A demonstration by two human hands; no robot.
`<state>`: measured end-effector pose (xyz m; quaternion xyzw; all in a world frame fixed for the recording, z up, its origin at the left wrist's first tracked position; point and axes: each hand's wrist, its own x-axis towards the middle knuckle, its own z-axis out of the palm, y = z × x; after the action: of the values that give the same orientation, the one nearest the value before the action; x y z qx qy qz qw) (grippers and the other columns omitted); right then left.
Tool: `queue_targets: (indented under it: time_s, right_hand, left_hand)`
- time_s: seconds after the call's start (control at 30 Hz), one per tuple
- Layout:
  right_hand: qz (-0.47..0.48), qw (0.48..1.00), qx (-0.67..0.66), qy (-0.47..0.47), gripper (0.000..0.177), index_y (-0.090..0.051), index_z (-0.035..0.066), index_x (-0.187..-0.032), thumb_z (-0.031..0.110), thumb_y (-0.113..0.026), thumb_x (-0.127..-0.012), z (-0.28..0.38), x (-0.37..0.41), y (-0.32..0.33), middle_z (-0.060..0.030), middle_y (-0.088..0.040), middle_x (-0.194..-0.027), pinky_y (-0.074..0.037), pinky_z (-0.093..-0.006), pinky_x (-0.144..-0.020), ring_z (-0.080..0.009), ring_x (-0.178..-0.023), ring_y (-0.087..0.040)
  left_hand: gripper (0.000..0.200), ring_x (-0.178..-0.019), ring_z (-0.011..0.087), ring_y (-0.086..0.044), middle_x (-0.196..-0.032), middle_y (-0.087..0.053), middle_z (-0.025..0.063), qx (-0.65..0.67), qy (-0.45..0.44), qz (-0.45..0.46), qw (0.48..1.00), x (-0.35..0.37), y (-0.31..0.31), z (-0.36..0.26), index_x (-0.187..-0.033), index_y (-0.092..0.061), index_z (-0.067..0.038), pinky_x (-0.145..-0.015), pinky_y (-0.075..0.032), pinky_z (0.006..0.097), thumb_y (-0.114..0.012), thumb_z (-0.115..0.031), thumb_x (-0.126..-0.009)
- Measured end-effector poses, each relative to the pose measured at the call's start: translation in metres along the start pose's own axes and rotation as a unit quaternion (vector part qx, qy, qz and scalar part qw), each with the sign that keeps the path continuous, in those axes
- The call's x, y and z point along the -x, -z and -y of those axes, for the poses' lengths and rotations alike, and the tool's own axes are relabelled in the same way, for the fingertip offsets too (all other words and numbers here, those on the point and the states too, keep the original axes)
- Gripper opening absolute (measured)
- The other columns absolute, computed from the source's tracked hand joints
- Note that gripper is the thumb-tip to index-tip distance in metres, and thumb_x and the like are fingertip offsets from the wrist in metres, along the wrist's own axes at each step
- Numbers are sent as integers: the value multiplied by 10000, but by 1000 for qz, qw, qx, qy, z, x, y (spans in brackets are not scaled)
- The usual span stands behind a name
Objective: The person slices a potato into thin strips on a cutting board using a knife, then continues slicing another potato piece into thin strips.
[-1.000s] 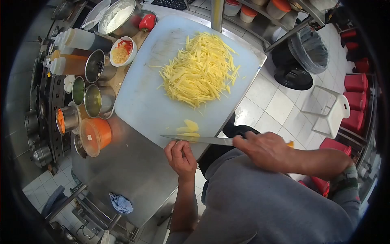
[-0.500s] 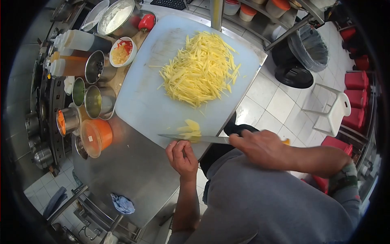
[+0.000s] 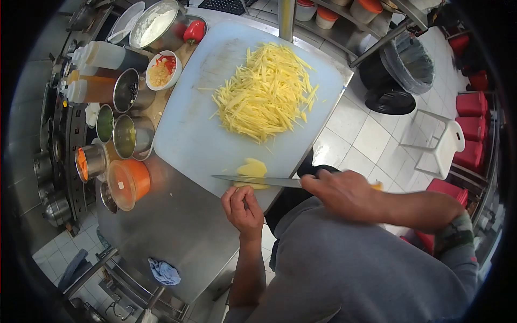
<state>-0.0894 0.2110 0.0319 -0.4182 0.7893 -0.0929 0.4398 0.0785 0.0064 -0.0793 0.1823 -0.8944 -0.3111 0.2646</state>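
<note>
My right hand (image 3: 344, 196) is wrapped round the handle of a kitchen knife (image 3: 269, 181), its long blade pointing left across the near corner of the cutting board (image 3: 188, 124). Under and beside the blade lie pale yellow potato slices (image 3: 252, 168), stacked and overlapping. My left hand (image 3: 243, 212) has its fingers curled with the tips against the near end of these slices, close to the blade. Farther up the board sits a large heap of potato strips (image 3: 264, 91).
Left of the board stand a white bowl (image 3: 162, 70), several metal containers (image 3: 133, 137), an orange tub (image 3: 129, 184), squeeze bottles (image 3: 107, 55) and a red pepper (image 3: 194, 32). A blue cloth (image 3: 164, 271) lies on the steel counter (image 3: 167, 237). A bin (image 3: 404, 64) stands on the floor.
The knife and my right hand have shifted very slightly left and up at the handle end. The slices beyond the blade look less spread out than before. My left hand stays almost in place.
</note>
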Motion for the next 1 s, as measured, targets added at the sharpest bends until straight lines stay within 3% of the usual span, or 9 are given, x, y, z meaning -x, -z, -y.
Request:
queue_targets:
  time_s: [0.13,0.33,0.43,0.53,0.63,0.73,0.83,1.0]
  right_hand:
    - [5,1000,-10,3,281,-486,105,-1240,96,-538,-964,8,-13,4,-169,-646,-1015,-592,-469,-712,-357,-840,-734]
    - [32,999,19,-21,287,-514,71,-1263,95,-537,-977,9,39,22,-185,-668,-993,-587,-447,-665,-353,-810,-733]
    - [2,1000,14,8,276,-516,67,-1253,98,-535,-980,5,20,9,-187,-667,-993,-585,-442,-667,-350,-824,-734]
    - [-7,999,-37,18,278,-491,111,-1249,103,-531,-974,6,-20,-4,-175,-647,-995,-591,-472,-710,-367,-846,-734]
    - [-9,1000,-25,9,285,-493,112,-1252,101,-537,-970,10,-16,6,-178,-650,-992,-591,-463,-702,-368,-839,-733]
    - [25,1000,-9,-3,292,-495,112,-1254,103,-543,-966,14,21,28,-182,-652,-1001,-592,-465,-694,-369,-831,-733]
    - [44,999,7,-24,258,-514,70,-1232,102,-536,-978,13,35,28,-215,-671,-990,-592,-444,-669,-369,-834,-739]
    - [26,999,-18,-13,288,-505,89,-1257,102,-538,-970,6,-8,1,-192,-659,-1000,-593,-470,-695,-376,-833,-734]
  left_hand:
    - [138,-1058,310,-600,-1062,-638,132,2,14,3,1000,0,1,-2,-1096,-659,-16,-861,-538,420,-670,1,-960]
    - [104,-1006,298,-582,-1085,-580,168,2,-6,3,1000,3,0,5,-1051,-614,9,-806,-517,382,-610,54,-957]
    - [146,-1049,315,-606,-1080,-634,141,7,5,-9,1000,5,-1,5,-1106,-657,-16,-870,-533,427,-671,-12,-961]
    - [108,-1016,305,-590,-1104,-573,171,-10,-23,6,1000,-1,0,3,-1055,-616,9,-814,-529,383,-608,56,-958]
    - [136,-1045,319,-610,-1077,-636,143,28,34,-7,999,5,-2,4,-1092,-663,-18,-857,-538,426,-667,-6,-956]
    - [105,-1013,308,-609,-1116,-577,178,-13,-14,-3,1000,3,0,5,-1064,-623,10,-834,-544,394,-616,39,-964]
    - [104,-1015,309,-611,-1110,-581,177,10,7,-5,1000,3,0,2,-1058,-621,12,-834,-542,403,-625,41,-959]
    - [135,-1047,313,-620,-1075,-638,136,2,0,-12,1000,1,0,2,-1090,-665,-11,-864,-548,417,-671,-2,-955]
